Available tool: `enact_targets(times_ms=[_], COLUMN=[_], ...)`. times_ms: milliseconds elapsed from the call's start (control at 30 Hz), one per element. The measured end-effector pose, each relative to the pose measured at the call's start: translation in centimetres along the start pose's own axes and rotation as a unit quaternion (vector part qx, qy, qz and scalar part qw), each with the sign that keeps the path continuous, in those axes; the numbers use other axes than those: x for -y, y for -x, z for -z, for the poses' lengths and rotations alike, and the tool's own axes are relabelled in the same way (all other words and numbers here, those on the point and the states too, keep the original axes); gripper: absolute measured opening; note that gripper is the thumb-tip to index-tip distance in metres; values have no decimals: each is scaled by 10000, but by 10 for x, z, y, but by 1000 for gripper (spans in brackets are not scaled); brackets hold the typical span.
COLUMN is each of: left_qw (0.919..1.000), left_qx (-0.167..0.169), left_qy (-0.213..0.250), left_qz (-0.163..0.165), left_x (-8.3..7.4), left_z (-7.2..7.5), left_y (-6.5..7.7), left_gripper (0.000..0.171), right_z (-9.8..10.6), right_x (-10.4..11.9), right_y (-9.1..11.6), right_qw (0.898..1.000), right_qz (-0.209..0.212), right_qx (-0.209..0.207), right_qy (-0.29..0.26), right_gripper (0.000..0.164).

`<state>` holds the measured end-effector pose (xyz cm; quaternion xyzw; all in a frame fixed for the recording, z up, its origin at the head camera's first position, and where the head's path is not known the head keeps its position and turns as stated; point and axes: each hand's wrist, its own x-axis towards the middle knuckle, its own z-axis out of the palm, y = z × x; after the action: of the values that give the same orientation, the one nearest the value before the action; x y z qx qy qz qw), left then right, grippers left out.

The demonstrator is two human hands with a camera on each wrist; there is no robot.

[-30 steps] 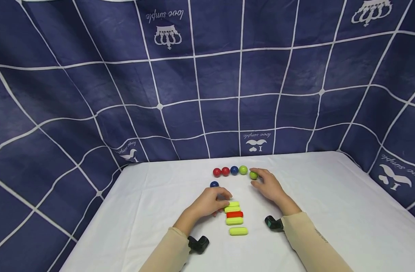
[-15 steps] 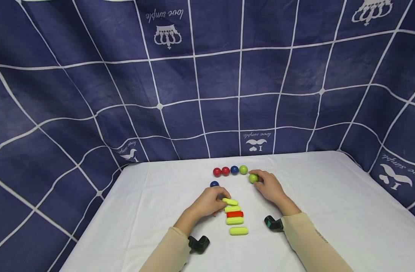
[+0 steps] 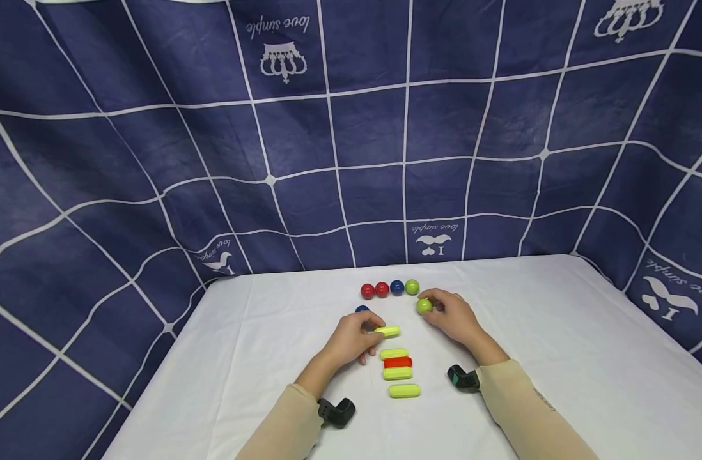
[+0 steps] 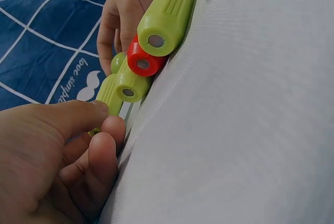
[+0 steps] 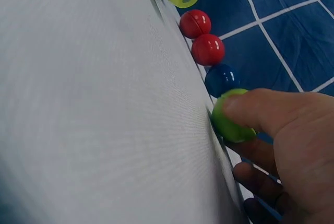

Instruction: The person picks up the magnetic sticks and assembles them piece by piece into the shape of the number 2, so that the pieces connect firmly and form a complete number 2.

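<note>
My left hand [image 3: 346, 342] pinches a yellow-green magnetic stick [image 3: 390, 331] between thumb and fingers, beyond a short row of sticks. Metal discs show at the ends of the row's sticks, such as the red stick [image 4: 143, 63], in the left wrist view. With thumb and fingers, my right hand [image 3: 453, 317] grips a green ball [image 3: 424, 306], to the right of the held stick and apart from it. In the right wrist view the thumb lies across that green ball [image 5: 232, 122]. A blue ball [image 3: 362, 309] is partly hidden behind my left hand.
Two red balls [image 3: 374, 291], a blue ball [image 3: 397, 287] and a green ball [image 3: 412, 287] line up at the back of the white cloth [image 3: 259, 358]. Yellow-green sticks [image 3: 397, 374] flank the red one; another [image 3: 405, 390] lies nearer me. A blue curtain [image 3: 362, 134] hangs behind.
My left hand has drawn the yellow-green stick off the far end of the row, away from me. My right hand has brought its green ball slightly nearer me and leftward.
</note>
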<state>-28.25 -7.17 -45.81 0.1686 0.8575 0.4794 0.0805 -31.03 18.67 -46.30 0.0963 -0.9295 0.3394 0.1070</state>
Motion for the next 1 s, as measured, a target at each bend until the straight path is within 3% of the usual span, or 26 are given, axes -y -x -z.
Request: enact_targets(times_ms=[233, 667, 1000], left_qw=[9997, 9994, 9994], left_qx=[-221, -234, -245], left_qy=[129, 242, 242], left_qz=[-47, -20, -29], left_x=[-1, 1, 2], left_z=[0, 0, 1], left_y=[0, -1, 0], left_gripper=[19, 18, 19], right_z=[-2, -10, -14], right_x=[6, 13, 15], right_y=[3, 6, 7], right_qw=[9982, 9910, 9896], right_qz=[294, 454, 496], right_qx=[347, 996, 1107], right_qy=[-395, -767, -770], right_gripper=[31, 28, 28])
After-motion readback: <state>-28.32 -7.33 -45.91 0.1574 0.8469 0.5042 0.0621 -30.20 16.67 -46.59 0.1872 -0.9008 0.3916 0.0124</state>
